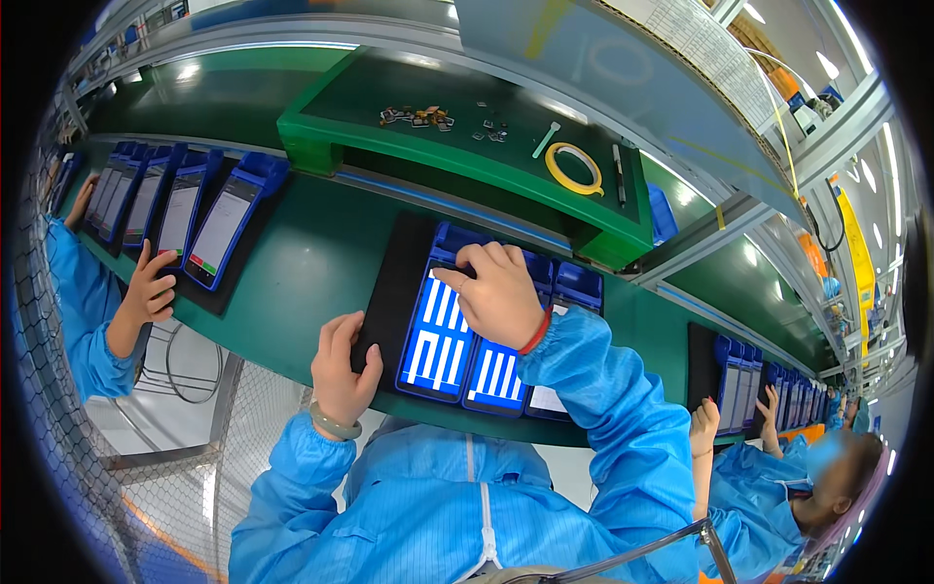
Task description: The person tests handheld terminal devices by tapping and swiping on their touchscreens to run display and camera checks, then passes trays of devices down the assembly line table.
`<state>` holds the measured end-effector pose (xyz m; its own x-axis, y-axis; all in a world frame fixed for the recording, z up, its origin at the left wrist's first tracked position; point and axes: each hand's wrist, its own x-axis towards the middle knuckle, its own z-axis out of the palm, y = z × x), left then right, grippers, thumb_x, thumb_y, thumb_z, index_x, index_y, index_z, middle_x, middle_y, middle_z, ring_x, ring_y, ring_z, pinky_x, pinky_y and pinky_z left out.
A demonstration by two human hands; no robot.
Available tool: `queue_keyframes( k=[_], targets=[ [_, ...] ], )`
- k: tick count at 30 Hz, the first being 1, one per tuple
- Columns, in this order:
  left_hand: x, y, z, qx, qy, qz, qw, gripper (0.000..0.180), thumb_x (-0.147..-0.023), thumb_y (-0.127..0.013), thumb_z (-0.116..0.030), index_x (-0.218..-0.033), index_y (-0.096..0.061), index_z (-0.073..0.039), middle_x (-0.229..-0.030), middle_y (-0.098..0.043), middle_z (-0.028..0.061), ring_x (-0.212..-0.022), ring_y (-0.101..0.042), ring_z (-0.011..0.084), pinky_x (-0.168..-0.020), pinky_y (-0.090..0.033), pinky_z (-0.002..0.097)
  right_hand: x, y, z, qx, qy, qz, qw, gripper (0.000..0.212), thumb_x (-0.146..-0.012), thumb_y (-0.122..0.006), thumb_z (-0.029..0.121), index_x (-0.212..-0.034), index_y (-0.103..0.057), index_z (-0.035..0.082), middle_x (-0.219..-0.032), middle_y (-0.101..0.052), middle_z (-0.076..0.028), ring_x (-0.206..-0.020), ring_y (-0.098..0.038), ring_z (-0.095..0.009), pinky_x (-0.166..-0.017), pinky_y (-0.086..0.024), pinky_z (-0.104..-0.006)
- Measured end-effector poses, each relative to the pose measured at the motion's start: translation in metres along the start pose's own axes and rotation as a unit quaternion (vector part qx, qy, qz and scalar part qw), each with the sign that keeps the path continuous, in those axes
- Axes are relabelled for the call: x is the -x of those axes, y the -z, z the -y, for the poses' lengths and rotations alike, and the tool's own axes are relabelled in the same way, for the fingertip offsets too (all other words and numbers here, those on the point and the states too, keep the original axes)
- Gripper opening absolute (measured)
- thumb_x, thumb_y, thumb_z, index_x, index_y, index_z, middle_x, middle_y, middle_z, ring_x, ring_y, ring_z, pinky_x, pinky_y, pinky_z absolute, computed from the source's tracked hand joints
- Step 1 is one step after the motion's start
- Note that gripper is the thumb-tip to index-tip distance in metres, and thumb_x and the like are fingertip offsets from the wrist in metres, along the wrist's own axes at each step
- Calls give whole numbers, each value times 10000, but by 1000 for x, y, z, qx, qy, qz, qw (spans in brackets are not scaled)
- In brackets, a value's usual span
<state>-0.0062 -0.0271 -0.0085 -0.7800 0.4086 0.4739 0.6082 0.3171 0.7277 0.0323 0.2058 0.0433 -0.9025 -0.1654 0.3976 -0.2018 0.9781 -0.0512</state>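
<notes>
Blue casings (576, 283) around striped screens (438, 358), right hand (498, 294) at one, left hand (341, 365) beside black mat (389, 277), both empty, loosely curled.

A green workbench (302, 282) stretches across; ceiling lights (827, 65) shine at upper right.

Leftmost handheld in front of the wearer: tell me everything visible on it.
The leftmost handheld is a long, rectangular device with a blue, plastic-looking shell, a dark screen border and a blue housing at its far end. Its screen is lit: white bars on bright blue. It lies screen up on a black mat, near end angled slightly left, beside a similar device on its right. The right hand covers its upper right, a fingertip apparently touching the screen's upper left.
</notes>
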Motion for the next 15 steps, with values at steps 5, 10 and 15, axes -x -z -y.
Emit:
queue_keyframes(
  k=[5,10,15],
  targets=[
    [-1,-2,4,-8,-20,-24,999,380,-753,-602,-35,-1125,-542,14,-1048,-559,170,-844,-600,285,-737,-508,326,-6,3,6,-18,15,-16,1000,303,-711,-624,23,-988,-708,113,-892,-541,-68,-908,-490,-228,-792,-360,-377],
    [0,0,1,-15,-15,-8,1000,360,-765,-580,6,-1121,-533,22,-1046,-554,169,-880,-595,271,-771,-500,318,7,9,11,-14,73,35,997,322,-709,-649,30,-1010,-707,131,-946,-578,-100,-917,-512,-251,-818,-385,-384],
    [1,2,0,-35,-30,-6,999,364,-759,-587,-3,-1118,-537,22,-1044,-558,167,-869,-592,269,-765,-497,316,37,25,42,-59,101,110,987,281,-750,-643,47,-1016,-702,115,-983,-588,-106,-964,-532,-239,-882,-382,-408]
  ],
)
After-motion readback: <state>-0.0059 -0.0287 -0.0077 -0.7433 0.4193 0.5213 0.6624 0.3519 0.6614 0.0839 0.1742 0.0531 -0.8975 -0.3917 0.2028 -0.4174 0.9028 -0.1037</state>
